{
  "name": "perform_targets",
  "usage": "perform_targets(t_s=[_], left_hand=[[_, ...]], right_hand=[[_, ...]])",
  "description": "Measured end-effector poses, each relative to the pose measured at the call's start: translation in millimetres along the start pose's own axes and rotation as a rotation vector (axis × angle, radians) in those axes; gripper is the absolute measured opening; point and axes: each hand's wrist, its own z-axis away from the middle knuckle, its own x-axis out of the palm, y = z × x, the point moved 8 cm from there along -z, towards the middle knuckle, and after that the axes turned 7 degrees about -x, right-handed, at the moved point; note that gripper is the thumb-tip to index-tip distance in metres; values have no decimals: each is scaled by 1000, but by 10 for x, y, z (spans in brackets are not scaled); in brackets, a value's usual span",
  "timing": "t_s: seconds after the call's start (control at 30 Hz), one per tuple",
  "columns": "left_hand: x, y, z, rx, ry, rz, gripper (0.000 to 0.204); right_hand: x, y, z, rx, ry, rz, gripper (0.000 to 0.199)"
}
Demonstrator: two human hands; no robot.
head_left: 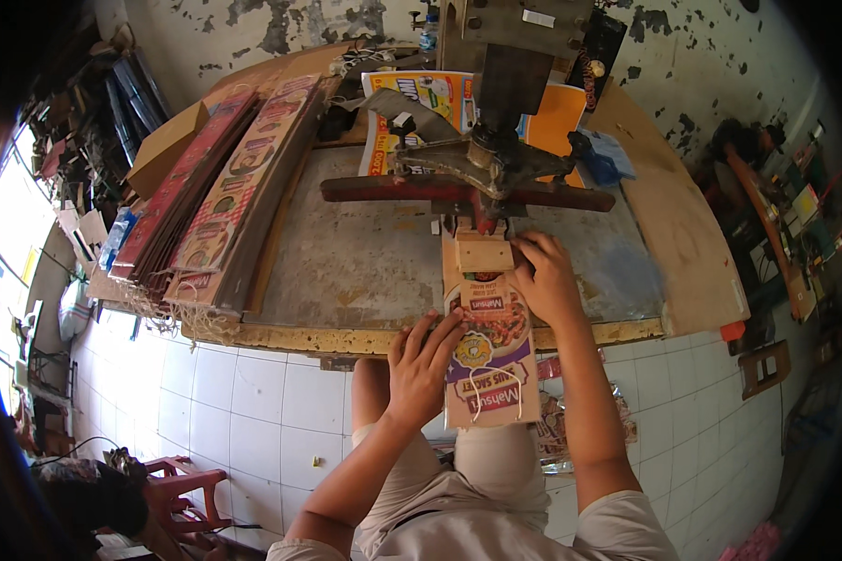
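A worn grey bench [365, 262] with a chipped yellow front edge carries the work. On it lie a long stack of printed card strips [229, 187] at the left — a printed card sheet [489, 355] overhanging the front edge — and a bare wooden board [674, 234] at the right.

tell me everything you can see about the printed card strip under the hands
The printed card strip is a long, narrow piece of flat cardboard, printed in red, purple and yellow with food pictures. It lies lengthwise, its far end on the worn table under a wooden block at the press, its near end overhanging the table edge. The left hand rests on its left edge; the right hand presses near its top right.
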Motion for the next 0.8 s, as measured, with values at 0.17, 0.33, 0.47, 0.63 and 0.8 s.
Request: perform_targets(t_s=[0.17, 0.33, 0.47, 0.63, 0.8], left_hand=[[0, -3, 27, 16, 1, -19, 73], [-30, 15, 26, 34, -21, -55, 75], [-186, -43, 84, 89, -18, 191, 74], [-976, -14, 524, -79, -201, 761, 54], [-1748, 1268, 433, 727, -652, 1942, 73]], right_hand=[[-175, -186, -81, -36, 116, -216, 26], [-144, -390, -112, -137, 83, -276, 35], [-136, -345, 0, -120, -14, -311, 43], [-647, -729, 658, -115, 23, -432, 46], [-1172, -402, 1620, 158, 177, -318, 40]])
